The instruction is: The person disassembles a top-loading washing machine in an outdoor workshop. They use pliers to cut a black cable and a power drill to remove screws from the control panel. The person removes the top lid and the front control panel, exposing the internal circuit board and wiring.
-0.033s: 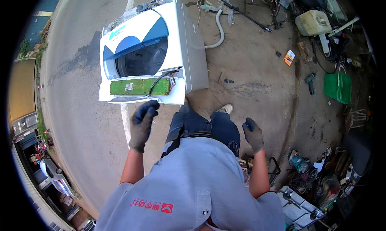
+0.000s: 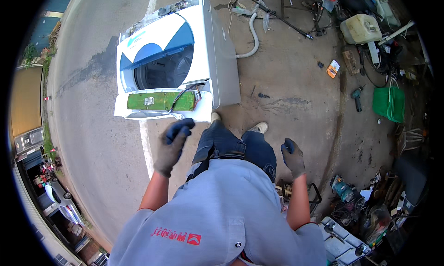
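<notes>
A white top-loading washing machine [image 2: 224,67] stands ahead of me, its blue-edged lid opening showing the dark drum [image 2: 169,70]. Along its near edge the control panel [image 2: 203,109] is turned over, exposing a long green circuit board [image 2: 159,100] with dark wires [image 2: 179,98] at its right end. Just below the panel is my left hand [image 2: 172,148], in a grey and blue work glove, apart from it. Its fingers are curled in toward the thumb, and whatever may be between them is hidden. My right hand [image 2: 293,158], gloved alike, hangs by my right thigh, fingers loosely bent, thumb apart, nothing visible in it.
A grey drain hose [image 2: 255,39] curves from the machine's right side. To the right lie a cordless drill [image 2: 357,98], an orange and white packet [image 2: 333,68], a green basket [image 2: 388,101] and a yellowish jerrycan [image 2: 360,29]. A grey toolbox [image 2: 342,243] and piled clutter are at lower right.
My left hand has shifted right and slightly nearer to my body, away from the panel. My right hand has barely moved. The view has tilted a little.
</notes>
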